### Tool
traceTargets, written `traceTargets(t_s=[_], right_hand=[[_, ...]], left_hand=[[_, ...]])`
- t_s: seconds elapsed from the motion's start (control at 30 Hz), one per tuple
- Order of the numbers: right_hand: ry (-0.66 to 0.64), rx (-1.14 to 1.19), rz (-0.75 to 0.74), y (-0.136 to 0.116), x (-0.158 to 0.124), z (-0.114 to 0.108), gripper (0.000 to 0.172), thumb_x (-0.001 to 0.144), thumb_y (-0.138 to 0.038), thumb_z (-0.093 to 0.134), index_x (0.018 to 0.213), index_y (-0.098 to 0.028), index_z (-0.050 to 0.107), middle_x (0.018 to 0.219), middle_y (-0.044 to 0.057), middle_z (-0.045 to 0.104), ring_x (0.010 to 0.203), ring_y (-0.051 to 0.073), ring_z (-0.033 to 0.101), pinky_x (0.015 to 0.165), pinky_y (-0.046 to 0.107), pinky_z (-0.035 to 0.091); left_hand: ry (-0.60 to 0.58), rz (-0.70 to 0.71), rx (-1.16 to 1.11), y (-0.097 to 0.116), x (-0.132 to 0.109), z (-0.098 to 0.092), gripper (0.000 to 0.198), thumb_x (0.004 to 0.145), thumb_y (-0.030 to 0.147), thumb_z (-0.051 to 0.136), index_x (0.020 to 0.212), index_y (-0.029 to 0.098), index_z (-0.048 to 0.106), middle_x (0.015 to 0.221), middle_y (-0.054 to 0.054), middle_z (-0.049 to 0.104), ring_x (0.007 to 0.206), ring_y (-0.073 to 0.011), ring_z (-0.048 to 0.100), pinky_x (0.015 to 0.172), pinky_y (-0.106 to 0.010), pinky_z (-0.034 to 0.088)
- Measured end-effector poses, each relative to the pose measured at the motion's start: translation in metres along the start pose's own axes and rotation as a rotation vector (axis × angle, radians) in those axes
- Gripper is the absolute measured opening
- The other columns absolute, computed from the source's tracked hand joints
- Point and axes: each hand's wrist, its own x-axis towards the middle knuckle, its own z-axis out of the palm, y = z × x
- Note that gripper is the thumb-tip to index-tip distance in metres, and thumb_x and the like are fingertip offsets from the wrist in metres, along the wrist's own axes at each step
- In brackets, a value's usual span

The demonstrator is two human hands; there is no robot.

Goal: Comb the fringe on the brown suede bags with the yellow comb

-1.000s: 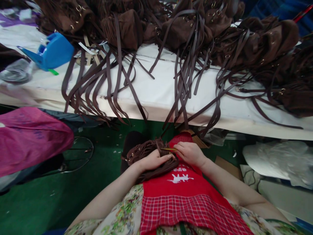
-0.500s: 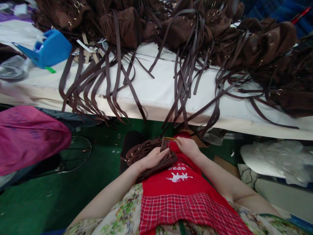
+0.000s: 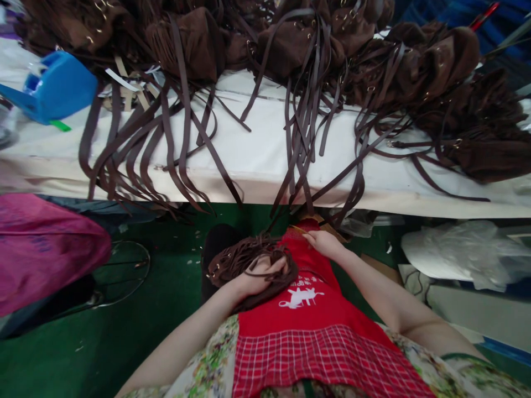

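Note:
A dark brown fringed suede bag (image 3: 236, 260) with small gold rings lies across my lap. My left hand (image 3: 263, 273) rests on it, fingers closed around some of its fringe strands. To the right, over the red apron (image 3: 307, 260), my right hand (image 3: 326, 243) pinches a thin yellowish stick-like tool (image 3: 296, 228). The tool's tip points left and stands apart from the left hand; its exact kind is too small to tell.
A white-covered table (image 3: 265, 143) runs across in front, with brown bags (image 3: 191, 44) piled along its back and straps (image 3: 307, 138) hanging over its edge. A blue tape dispenser (image 3: 62, 88) stands at left. Below are a pink-covered seat (image 3: 50, 249) and plastic bags (image 3: 448, 249) at right.
My left hand has curled around the fringe strands, where before it lay flatter on them. My right hand with the yellowish tool has moved away from the bag. The view has shifted slightly right.

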Motion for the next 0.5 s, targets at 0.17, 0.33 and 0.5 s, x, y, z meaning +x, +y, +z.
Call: traceTargets(t_s=[0.17,0.33,0.5], right_hand=[[0.219,0.241,-0.275,-0.028,-0.033,-0.028,0.044,0.097,-0.043,0.027,0.080,-0.019,0.059,0.073,0.003,0.065,0.068,0.015,0.059,0.065,0.024,0.039],[0.165,0.209,-0.494,-0.050,-0.062,-0.052,0.037,0.097,-0.039,0.029,0.085,-0.019,0.059,0.076,0.003,0.064,0.071,0.015,0.058,0.064,0.024,0.036],[0.109,0.060,-0.565,-0.060,-0.064,-0.053,0.039,0.098,-0.040,0.028,0.081,-0.019,0.057,0.074,0.003,0.063,0.068,0.014,0.056,0.063,0.025,0.034]], left_hand=[[0.002,0.015,-0.037,-0.004,0.010,0.002,0.051,0.092,0.052,0.029,0.070,0.016,0.058,0.066,0.000,0.057,0.062,-0.0139,0.050,0.067,-0.025,0.040],[0.033,0.101,0.102,-0.010,0.013,0.006,0.046,0.093,0.047,0.032,0.074,0.016,0.060,0.077,-0.004,0.063,0.072,-0.0162,0.055,0.075,-0.026,0.042],[0.047,0.137,0.154,-0.014,0.013,0.006,0.038,0.094,0.040,0.033,0.086,0.016,0.062,0.085,-0.004,0.065,0.080,-0.0167,0.058,0.079,-0.027,0.043]])
